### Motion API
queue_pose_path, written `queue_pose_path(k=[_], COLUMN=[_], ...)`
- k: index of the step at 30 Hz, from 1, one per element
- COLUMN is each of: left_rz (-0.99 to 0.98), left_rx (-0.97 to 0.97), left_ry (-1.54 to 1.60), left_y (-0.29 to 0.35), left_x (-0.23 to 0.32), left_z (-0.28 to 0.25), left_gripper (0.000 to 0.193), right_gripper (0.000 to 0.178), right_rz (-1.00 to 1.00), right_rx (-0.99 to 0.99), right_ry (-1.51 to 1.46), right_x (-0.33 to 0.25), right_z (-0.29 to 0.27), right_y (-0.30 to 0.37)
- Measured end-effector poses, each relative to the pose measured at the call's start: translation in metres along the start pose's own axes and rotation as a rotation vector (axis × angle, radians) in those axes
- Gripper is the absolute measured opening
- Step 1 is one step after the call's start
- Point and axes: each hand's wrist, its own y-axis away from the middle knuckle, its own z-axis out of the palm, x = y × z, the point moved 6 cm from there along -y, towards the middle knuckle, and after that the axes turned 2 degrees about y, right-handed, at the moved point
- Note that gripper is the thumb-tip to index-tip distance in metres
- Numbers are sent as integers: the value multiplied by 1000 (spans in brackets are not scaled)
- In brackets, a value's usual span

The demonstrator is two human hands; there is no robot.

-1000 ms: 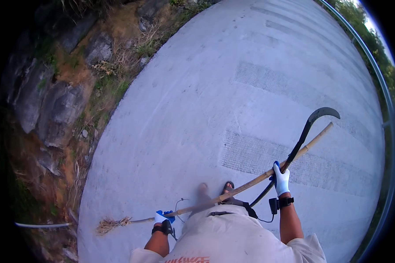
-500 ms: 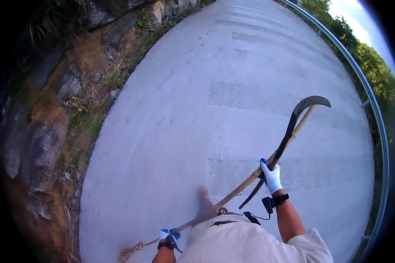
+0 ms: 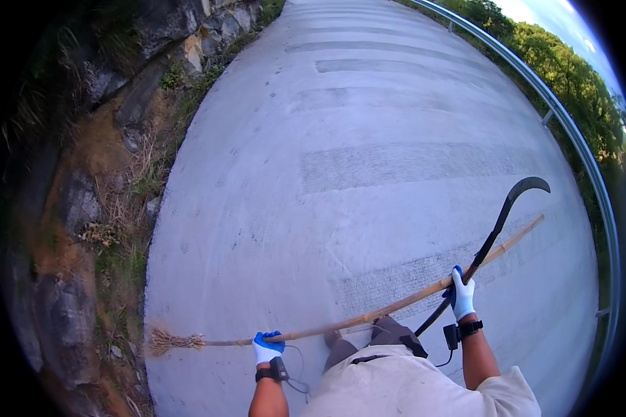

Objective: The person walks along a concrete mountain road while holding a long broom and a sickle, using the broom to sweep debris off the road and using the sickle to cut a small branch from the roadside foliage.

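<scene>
A broom (image 3: 355, 321) with a bamboo handle lies across my front, its frayed straw head to the left and its bare end at upper right. My left hand (image 3: 265, 347), in a white and blue glove, is closed round the handle not far from the straw. My right hand (image 3: 462, 295), gloved alike, grips both the handle and a long sickle (image 3: 495, 231). The sickle's dark hooked blade points up and right, crossing the bamboo at my right hand. Its lower end slants down toward my waist. Some right-hand fingers are hidden behind the shafts.
I am on a pale concrete road (image 3: 257, 208) with rough ribbed strips across it. A rocky bank (image 3: 66, 320) with dry grass edges the left side. A metal guardrail (image 3: 570, 132) curves along the right, with trees (image 3: 560, 62) beyond it.
My left hand has moved up and forward, bringing the straw head farther into view. The broom now lies flatter, its bare end swung right and down from the blade. My right hand shifted right and slightly down.
</scene>
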Motion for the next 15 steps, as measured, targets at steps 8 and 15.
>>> queue_pose_path(k=[8,15], left_rz=[27,43], left_rx=[-33,235], left_ry=[-21,-48], left_y=[-11,5], left_x=[-19,-63], left_z=[67,71], left_gripper=[26,20], right_gripper=[26,24], right_rz=[40,110], right_rx=[19,-98], right_ry=[-18,-39], right_x=[21,9], right_z=[-18,7], right_y=[-54,-171])
